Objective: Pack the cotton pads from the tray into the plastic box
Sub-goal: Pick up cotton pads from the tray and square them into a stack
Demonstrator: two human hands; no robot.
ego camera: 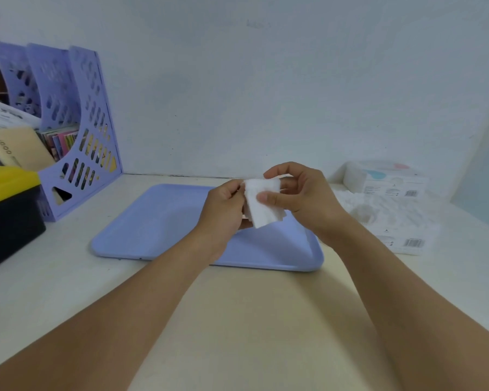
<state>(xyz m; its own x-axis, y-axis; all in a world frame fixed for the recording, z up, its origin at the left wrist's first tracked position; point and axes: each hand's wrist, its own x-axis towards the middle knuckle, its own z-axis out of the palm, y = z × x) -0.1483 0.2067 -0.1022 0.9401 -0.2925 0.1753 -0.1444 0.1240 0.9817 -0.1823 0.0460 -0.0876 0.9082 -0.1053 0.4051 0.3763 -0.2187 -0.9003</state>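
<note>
Far left of the left hand: black bin with yellow lid [6,204] at the table edge; just behind it, a lilac perforated file rack [76,131] holding booklets and papers.

Under both hands: lilac tray [158,221] on the cream table [237,320]; its visible surface is bare.

Left hand [222,210]: fingers curled, gripping the left edge of a stack of white cotton pads [261,203]. Stack held above the tray, between the two hands, pads slightly fanned at the lower edge.

Right hand [302,193]: thumb pressed on the front face of the stack, fingers curled behind it, pinching it.

Right of the right hand: clear plastic box [390,215] with white cotton inside and barcode labels; a second white package [384,179] just behind it against the wall.
</note>
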